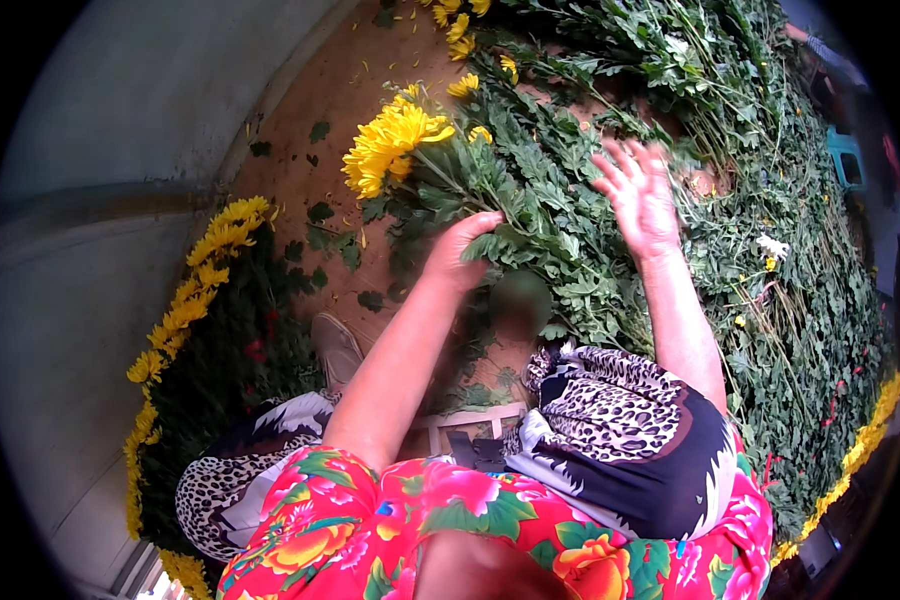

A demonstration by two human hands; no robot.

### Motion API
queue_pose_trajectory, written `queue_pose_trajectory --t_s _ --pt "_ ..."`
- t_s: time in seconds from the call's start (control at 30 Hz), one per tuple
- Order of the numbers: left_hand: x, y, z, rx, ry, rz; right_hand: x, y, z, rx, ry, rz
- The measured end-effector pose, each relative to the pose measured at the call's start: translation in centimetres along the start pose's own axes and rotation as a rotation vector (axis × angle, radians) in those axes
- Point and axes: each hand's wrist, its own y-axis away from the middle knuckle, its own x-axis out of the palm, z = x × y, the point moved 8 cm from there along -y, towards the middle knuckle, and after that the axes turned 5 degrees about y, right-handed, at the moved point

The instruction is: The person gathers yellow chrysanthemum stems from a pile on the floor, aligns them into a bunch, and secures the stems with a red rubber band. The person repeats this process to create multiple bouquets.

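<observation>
My left hand [463, 251] grips a bunch of yellow chrysanthemums by its leafy green stems. The bunch's yellow flower heads [397, 142] point up and to the left, over the brown floor. To the right, my right hand [640, 196] is raised with its fingers spread and nothing in it, slightly blurred. Beneath that hand lies a heap of loose chrysanthemum stems [765, 247] with green leaves. How many stems the left hand holds cannot be counted, since leaves cover them.
Bundled yellow chrysanthemums [195, 300] line the wall [105, 195] at left. More yellow blooms [862, 442] edge the pile at lower right. Fallen leaves and petals litter the brown floor [322, 157]. Another person's arm [817, 49] reaches in at upper right, near a turquoise plastic object [845, 157].
</observation>
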Motion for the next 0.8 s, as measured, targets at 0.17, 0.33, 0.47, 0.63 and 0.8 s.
queue_pose_trajectory --t_s 0.17,0.33,0.47,0.63,0.8 --pt "0.3 -0.5 1.2 -0.045 0.063 0.01 15.4 2.2 4.5 -0.606 1.047 0.305" --pt "0.6 -0.1 1.4 -0.054 0.049 -0.04 15.1 0.3 1.3 -0.38 0.882 0.373" --pt "0.0 0.4 2.0 -0.087 0.085 0.021 12.4 1.7 -1.2 -0.18 0.443 0.374" --pt "-0.5 0.8 1.7 -0.066 0.073 0.01 7.6 3.7 -4.6 0.161 0.113 0.329" --pt "-3.4 1.3 -0.1 0.008 0.181 -0.114 -2.4 0.2 -2.8 0.016 0.066 -0.085"
